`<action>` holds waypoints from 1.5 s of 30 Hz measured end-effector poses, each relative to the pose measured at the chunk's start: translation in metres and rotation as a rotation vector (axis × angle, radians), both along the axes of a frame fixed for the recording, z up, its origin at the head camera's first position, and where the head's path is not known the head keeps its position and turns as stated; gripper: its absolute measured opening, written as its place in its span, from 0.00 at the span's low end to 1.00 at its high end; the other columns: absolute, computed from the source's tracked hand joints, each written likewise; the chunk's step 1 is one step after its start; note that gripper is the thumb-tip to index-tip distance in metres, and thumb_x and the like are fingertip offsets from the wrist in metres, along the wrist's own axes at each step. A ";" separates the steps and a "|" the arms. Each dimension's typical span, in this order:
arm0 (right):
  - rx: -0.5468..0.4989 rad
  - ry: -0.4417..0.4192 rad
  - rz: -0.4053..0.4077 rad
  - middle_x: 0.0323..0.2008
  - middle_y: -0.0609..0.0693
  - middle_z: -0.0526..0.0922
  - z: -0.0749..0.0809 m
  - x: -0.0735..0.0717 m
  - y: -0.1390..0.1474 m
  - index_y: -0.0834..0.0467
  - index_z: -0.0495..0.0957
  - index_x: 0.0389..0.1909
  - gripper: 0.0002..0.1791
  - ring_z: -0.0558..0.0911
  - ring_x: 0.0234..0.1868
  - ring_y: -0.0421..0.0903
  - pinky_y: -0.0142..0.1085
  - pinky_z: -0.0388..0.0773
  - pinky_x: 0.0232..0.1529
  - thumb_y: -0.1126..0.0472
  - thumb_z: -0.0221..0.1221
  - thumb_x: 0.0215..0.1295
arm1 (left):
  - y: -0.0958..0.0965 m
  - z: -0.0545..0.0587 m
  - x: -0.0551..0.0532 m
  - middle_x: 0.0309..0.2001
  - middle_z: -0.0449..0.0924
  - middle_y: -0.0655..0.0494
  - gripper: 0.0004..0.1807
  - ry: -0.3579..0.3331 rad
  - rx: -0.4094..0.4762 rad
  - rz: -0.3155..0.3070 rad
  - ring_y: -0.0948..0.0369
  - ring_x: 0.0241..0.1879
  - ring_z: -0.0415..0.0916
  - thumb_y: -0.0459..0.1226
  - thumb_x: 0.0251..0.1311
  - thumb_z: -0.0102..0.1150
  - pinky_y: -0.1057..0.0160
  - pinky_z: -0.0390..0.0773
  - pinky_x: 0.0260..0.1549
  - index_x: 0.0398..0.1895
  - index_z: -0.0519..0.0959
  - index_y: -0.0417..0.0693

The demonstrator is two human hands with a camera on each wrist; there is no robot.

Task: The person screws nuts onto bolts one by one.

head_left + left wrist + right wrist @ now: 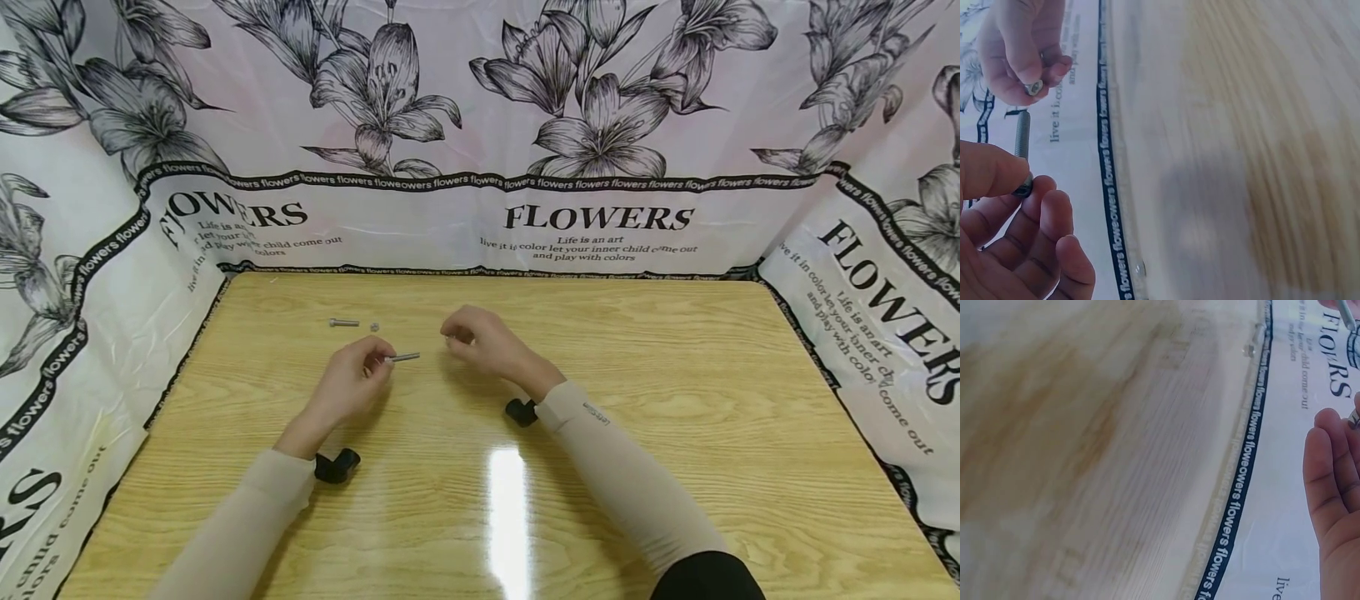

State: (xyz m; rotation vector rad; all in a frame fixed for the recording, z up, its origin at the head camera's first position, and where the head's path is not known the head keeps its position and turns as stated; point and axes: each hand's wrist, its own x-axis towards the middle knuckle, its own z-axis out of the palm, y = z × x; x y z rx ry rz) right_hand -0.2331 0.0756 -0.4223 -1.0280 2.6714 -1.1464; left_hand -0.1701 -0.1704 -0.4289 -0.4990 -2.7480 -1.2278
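Note:
My left hand (352,379) pinches a silver bolt (406,357) by its head, between thumb and fingertips. In the left wrist view the bolt (1022,137) has its threaded shank pointing at the other hand. To the right, my right hand (487,342) pinches a small metal nut (1034,87) between thumb and finger. A gap separates the bolt's tip from the nut. Farther back on the table lie a second bolt (345,322) and a second nut (375,327). At the right wrist view's edge the held nut (1354,419) shows only in part.
The wood-grain table (675,400) is bordered at the back and sides by a flower-printed cloth (420,225). Black wrist-worn devices (337,467) sit under both wrists. Light glares off the table's front middle.

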 end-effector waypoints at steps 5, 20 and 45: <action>-0.082 0.027 -0.014 0.39 0.48 0.78 0.000 0.008 0.012 0.61 0.80 0.44 0.08 0.77 0.38 0.41 0.35 0.78 0.42 0.65 0.58 0.65 | 0.012 0.004 0.001 0.32 0.77 0.54 0.05 0.000 0.047 -0.010 0.59 0.31 0.72 0.32 0.64 0.56 0.59 0.73 0.31 0.41 0.79 0.43; -0.210 0.064 -0.052 0.38 0.47 0.79 -0.005 0.023 0.036 0.59 0.80 0.41 0.07 0.78 0.37 0.40 0.35 0.78 0.42 0.68 0.60 0.63 | 0.039 0.002 0.001 0.34 0.77 0.54 0.05 0.000 0.109 -0.034 0.59 0.32 0.72 0.32 0.64 0.56 0.60 0.73 0.32 0.42 0.79 0.43; -0.371 -0.003 -0.167 0.39 0.61 0.79 0.030 0.055 0.047 0.67 0.77 0.41 0.07 0.80 0.39 0.55 0.46 0.78 0.45 0.75 0.57 0.63 | 0.075 -0.002 -0.005 0.36 0.79 0.53 0.05 -0.002 0.271 -0.033 0.59 0.34 0.72 0.31 0.64 0.56 0.60 0.73 0.34 0.41 0.79 0.43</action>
